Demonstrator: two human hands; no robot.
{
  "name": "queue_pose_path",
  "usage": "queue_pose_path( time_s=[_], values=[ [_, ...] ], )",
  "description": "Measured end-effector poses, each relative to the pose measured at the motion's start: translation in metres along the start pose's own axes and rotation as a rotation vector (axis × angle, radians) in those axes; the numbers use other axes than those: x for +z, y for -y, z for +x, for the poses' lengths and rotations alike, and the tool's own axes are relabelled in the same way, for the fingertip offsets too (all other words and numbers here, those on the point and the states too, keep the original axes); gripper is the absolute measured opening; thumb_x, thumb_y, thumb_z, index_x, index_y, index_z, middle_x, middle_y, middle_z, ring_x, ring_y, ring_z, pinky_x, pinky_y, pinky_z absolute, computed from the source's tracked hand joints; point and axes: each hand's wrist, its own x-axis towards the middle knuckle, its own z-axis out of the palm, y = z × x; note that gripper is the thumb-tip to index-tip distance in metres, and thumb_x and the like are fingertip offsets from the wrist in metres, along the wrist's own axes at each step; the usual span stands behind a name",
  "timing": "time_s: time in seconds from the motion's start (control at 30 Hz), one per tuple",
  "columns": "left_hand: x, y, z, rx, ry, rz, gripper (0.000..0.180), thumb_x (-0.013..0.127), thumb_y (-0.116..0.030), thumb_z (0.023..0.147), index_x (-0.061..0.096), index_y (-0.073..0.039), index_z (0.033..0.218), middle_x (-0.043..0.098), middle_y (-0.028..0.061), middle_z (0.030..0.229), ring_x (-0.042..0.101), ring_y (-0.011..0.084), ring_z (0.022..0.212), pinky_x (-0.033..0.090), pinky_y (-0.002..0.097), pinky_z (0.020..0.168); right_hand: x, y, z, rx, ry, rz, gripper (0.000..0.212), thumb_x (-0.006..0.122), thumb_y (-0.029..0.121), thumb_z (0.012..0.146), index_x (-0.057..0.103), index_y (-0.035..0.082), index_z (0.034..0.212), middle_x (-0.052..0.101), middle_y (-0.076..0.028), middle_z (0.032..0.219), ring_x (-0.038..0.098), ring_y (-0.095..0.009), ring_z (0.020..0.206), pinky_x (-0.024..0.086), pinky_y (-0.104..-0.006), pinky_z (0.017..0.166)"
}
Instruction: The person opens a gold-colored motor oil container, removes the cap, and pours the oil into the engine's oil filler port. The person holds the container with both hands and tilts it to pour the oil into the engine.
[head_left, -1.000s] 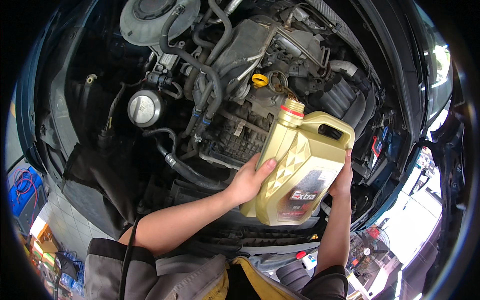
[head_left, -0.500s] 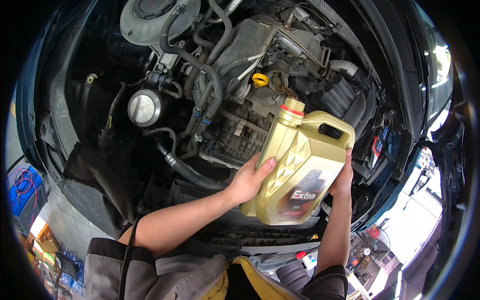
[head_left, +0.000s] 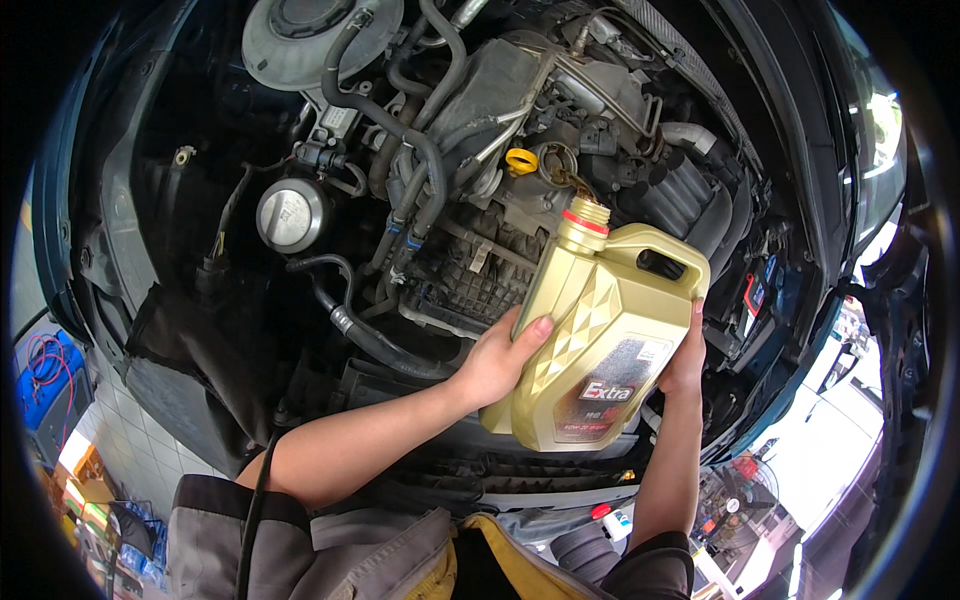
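Note:
My left hand (head_left: 503, 360) is closed on the left side of a gold plastic engine oil jug (head_left: 590, 310), thumb lying over its front. On the opposite side, below the moulded handle, my right hand (head_left: 685, 360) grips the same jug; some of its fingers are hidden behind it. The jug tilts forward over the engine, its uncapped neck with a red ring pointing away from me. Brown oil (head_left: 582, 187) runs from the mouth toward the round filler opening (head_left: 558, 165). Beside that opening, on its left, is a yellow cap (head_left: 520, 161).
Dark hoses (head_left: 430, 180) cross the engine left of the jug. Further left are a round silver cap (head_left: 291, 216) and, at the top, a grey round strut mount (head_left: 318, 45). A black cable (head_left: 258, 510) hangs over my left sleeve. A fan (head_left: 735, 503) stands at lower right.

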Motion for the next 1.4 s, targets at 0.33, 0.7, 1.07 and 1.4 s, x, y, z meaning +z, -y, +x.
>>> queue_pose_path(
  time_s=[0.33,0.7,1.07,1.4],
  values=[
    [0.0000,0.0000,0.0004,0.015,-0.002,-0.021,0.087,0.049,-0.071,0.100,0.050,0.006,0.140,0.067,0.0244,0.125,0.064,0.0294,0.120,0.047,0.0374,0.105,0.0030,0.0016,-0.0015,0.005,-0.007,-0.006,0.072,0.047,0.063,0.104,0.054,0.003,0.144,0.066,-0.014,0.134,0.067,-0.029,0.119,0.054,-0.0429,0.101],
    [0.0003,-0.0021,0.0003,0.023,0.010,-0.043,0.084,0.051,-0.069,0.101,0.050,0.007,0.139,0.068,0.0222,0.123,0.065,0.0256,0.117,0.048,0.0356,0.103,0.0024,0.0021,-0.0015,-0.008,-0.004,-0.019,0.071,0.046,0.062,0.105,0.055,0.003,0.143,0.067,-0.013,0.133,0.067,-0.029,0.118,0.054,-0.0424,0.101],
    [-0.0001,0.0006,0.0009,0.015,0.010,-0.018,0.089,0.049,-0.071,0.100,0.048,0.007,0.143,0.066,0.0241,0.127,0.063,0.0281,0.121,0.046,0.0365,0.105,0.0052,0.0026,-0.0019,0.020,-0.055,0.000,0.072,0.047,0.063,0.104,0.055,0.003,0.143,0.067,-0.014,0.133,0.067,-0.029,0.118,0.054,-0.0427,0.101],
    [0.0006,-0.0051,-0.0016,0.016,-0.004,-0.018,0.089,0.050,-0.071,0.100,0.049,0.007,0.142,0.067,0.0241,0.126,0.064,0.0286,0.121,0.047,0.0370,0.105,0.0027,0.0015,-0.0010,-0.010,-0.021,-0.020,0.072,0.048,0.063,0.104,0.055,0.003,0.143,0.067,-0.013,0.132,0.067,-0.029,0.118,0.055,-0.0425,0.101]
  ],
)
